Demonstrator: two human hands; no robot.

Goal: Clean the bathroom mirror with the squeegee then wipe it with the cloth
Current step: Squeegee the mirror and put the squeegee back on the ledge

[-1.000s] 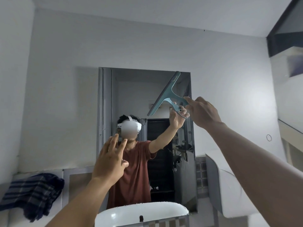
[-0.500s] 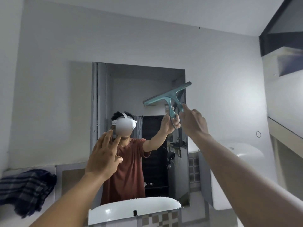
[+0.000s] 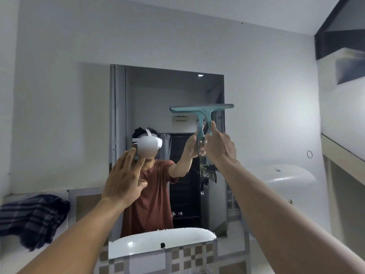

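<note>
The right hand, at centre right of the frame, grips the lower handle of the teal squeegee, fingers wrapped around it. The squeegee's blade lies level, above the hand, over the right-hand part of the mirror; whether the blade touches the glass cannot be told. The left hand, at centre left, is raised with fingers spread and loose, holding nothing, in front of the mirror's lower left part. A dark plaid cloth lies crumpled on the ledge at the lower left of the frame. A white basin sits below the mirror.
</note>
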